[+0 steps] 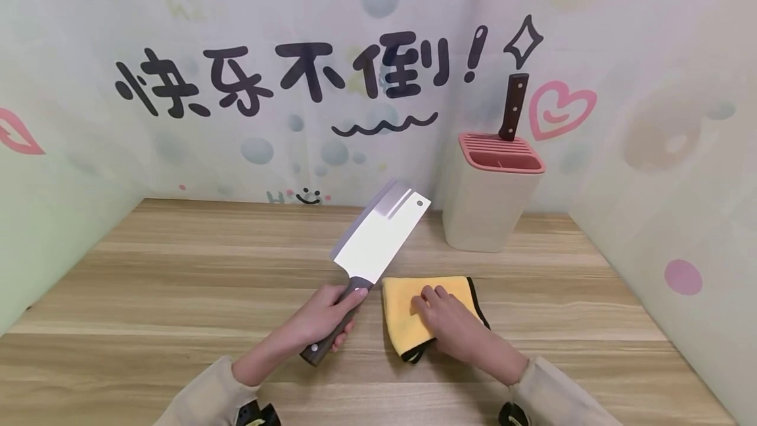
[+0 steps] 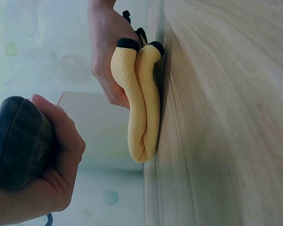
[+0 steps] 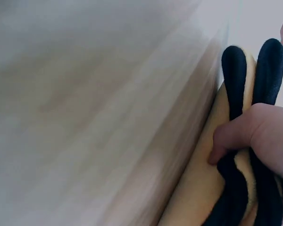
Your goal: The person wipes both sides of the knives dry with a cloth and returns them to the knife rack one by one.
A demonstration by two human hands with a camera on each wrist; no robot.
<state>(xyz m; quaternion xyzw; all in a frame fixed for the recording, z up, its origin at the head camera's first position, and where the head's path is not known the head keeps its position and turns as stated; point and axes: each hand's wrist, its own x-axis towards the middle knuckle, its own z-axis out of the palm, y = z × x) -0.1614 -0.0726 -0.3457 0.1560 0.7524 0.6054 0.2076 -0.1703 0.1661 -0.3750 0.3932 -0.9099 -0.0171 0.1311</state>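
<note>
My left hand [image 1: 321, 315] grips the dark riveted handle of a cleaver [image 1: 378, 236], its wide pale blade slanting up and away to the right over the table. The butt of that handle [image 2: 21, 146] fills the near side of the left wrist view. Just right of the cleaver lies a folded yellow cloth [image 1: 401, 311] with black edging. My right hand [image 1: 454, 326] holds the cloth's near right part, fingers on top. In the right wrist view its thumb [image 3: 228, 139] reaches in past the black-edged folds, and the other fingers are mostly hidden there.
A cream knife block [image 1: 481, 212] with a pink slotted top stands at the back right, against the wall. One brown-handled knife [image 1: 513, 107] sticks up from its slots. The wood-grain table [image 1: 177, 281] is bounded by printed walls at the back and both sides.
</note>
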